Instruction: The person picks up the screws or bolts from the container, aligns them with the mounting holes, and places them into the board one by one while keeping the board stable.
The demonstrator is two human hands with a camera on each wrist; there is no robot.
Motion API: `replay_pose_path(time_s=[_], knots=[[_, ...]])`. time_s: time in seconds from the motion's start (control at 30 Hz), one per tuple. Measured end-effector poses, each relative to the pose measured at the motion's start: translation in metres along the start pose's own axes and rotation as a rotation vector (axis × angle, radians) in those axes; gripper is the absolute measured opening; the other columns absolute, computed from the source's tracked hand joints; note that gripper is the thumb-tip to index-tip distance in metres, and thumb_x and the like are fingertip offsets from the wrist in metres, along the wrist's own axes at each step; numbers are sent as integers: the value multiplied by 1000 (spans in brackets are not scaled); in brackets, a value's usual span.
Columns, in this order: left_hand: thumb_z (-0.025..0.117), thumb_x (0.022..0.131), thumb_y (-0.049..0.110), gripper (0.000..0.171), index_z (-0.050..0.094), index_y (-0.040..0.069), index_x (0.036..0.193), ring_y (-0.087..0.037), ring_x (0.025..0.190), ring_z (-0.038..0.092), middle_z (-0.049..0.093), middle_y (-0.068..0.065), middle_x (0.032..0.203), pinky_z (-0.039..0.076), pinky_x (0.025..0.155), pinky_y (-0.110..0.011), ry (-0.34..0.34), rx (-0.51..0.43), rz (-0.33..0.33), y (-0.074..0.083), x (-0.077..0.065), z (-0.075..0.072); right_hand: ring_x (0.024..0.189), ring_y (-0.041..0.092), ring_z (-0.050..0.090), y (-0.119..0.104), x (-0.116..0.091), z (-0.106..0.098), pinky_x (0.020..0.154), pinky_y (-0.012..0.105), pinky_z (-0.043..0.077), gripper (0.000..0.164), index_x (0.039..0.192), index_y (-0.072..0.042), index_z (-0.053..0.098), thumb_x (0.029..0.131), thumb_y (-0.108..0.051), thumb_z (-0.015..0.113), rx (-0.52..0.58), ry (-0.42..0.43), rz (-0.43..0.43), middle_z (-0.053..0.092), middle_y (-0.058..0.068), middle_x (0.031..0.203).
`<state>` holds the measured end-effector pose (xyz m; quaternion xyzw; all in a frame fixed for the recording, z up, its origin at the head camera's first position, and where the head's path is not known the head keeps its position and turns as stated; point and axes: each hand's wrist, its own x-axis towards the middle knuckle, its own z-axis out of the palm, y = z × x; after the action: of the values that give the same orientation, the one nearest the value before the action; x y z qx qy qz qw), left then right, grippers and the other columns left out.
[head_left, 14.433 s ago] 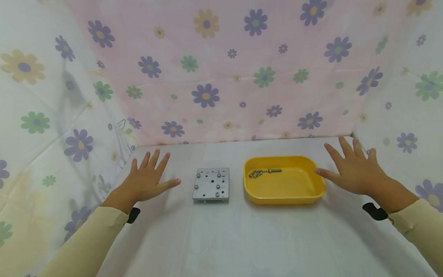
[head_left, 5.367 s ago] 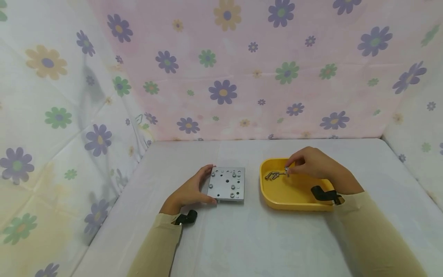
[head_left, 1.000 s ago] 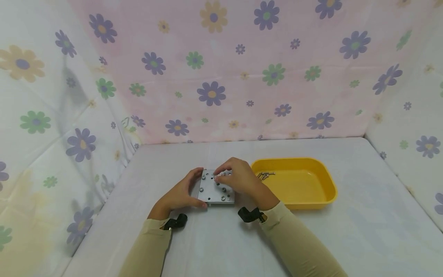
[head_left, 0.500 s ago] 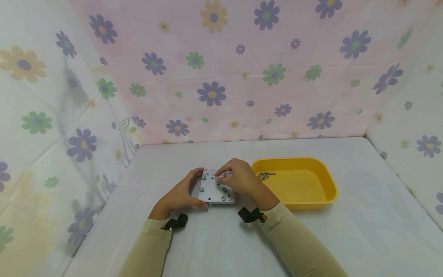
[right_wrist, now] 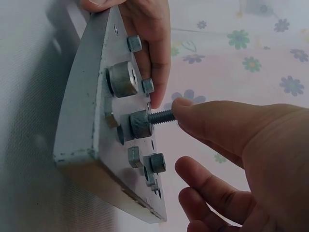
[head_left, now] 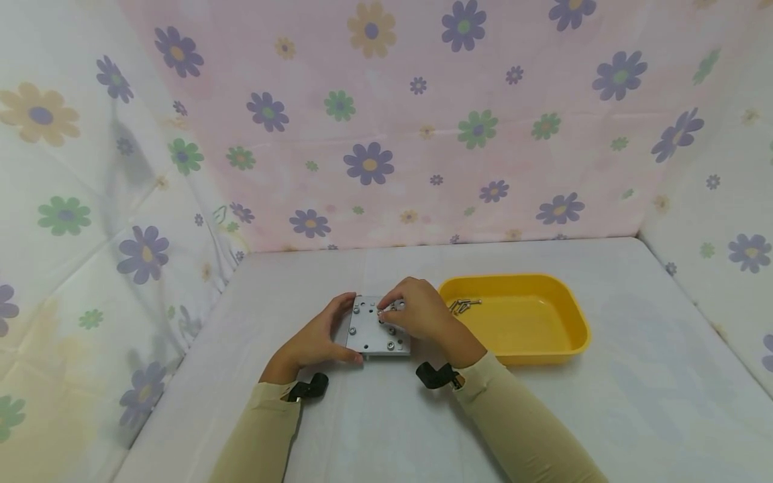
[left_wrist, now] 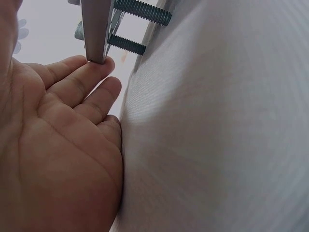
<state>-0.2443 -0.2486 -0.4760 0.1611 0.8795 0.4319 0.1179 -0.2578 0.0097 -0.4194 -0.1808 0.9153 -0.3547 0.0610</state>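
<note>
A silver metal plate (head_left: 370,337) with several holes lies on the white table, bolt shanks (left_wrist: 142,11) projecting from its underside. My left hand (head_left: 317,341) grips its left side, thumb at the front corner and fingers at the back corner. Over the plate, my right hand (head_left: 425,314) pinches a small screw (right_wrist: 162,116) between thumb and forefinger. Its threaded shank points at the plate and overlaps a socket-head bolt (right_wrist: 141,124) in the right wrist view; the fingers hide its head. Another, larger socket-head bolt (right_wrist: 123,79) stands nearer the plate's edge.
A yellow tray (head_left: 513,359) stands right of the plate, behind my right wrist. Several loose small screws (head_left: 464,305) lie at its left end. Flowered cloth (head_left: 386,107) walls in the back and both sides of the table.
Earlier both hands were spread apart; then the left took the plate and the right picked up a screw from the tray and brought it over the plate. Over the last second, the right hand barely shifts.
</note>
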Motion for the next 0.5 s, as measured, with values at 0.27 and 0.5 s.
replay_pose_path(time_s=[0.27,0.5], knots=[[101,59,40,132,23,22,164,-22,160,21,30,2,169,12,129,-55,-6,-20,-5,0,0,0,115,17,56,-1,-2,1,103,42,50,13,102,-33,84,90,-34,81,-35,2,5,69,-7,118],[101,60,39,132,23,20,164,-21,159,21,31,2,169,12,130,-54,-8,-21,2,0,0,0,113,18,56,1,-3,5,98,40,51,10,99,-34,84,90,-35,81,-111,20,-12,70,-9,116]])
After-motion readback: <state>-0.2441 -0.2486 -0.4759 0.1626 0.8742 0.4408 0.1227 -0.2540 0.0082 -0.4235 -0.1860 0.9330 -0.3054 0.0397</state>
